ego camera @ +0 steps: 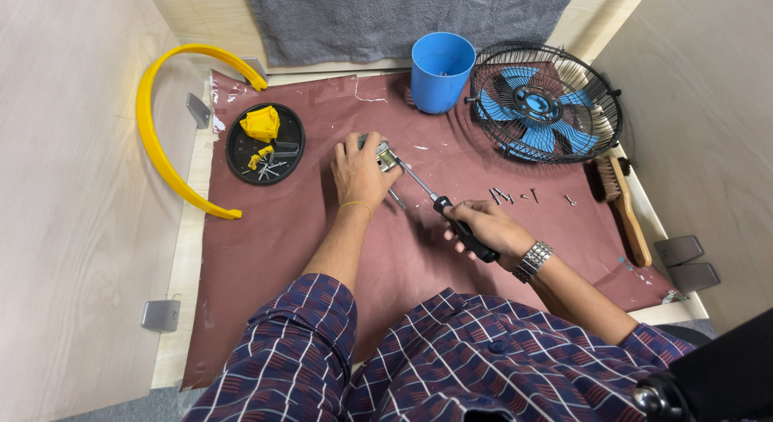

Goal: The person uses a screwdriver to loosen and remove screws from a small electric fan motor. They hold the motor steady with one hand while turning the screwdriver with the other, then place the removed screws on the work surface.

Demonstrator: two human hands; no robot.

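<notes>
My left hand (360,171) is clamped down over a small silver motor (385,154), fingers curled around it, pinning it to the reddish-brown mat (282,237). My right hand (481,227) is wrapped tight round the black handle of a screwdriver (445,210), and the metal shaft runs up and to the left until its tip meets the motor. So the motor sits just left of the mat's middle, right under my left palm.

Taking the motor as my mark: beyond it and a little to the right stands a blue cup (441,72). Further right leans a black wire-cage fan (545,102) with blue blades. To the right of the motor, past the screwdriver shaft, a few loose screws (506,196) lie scattered on the mat. Well off to the right rests a wooden brush (624,204). To the left of the motor sits a black round tray (241,152) with a yellow piece and more screws, and beyond that curves a yellow plastic ring (161,152).
</notes>
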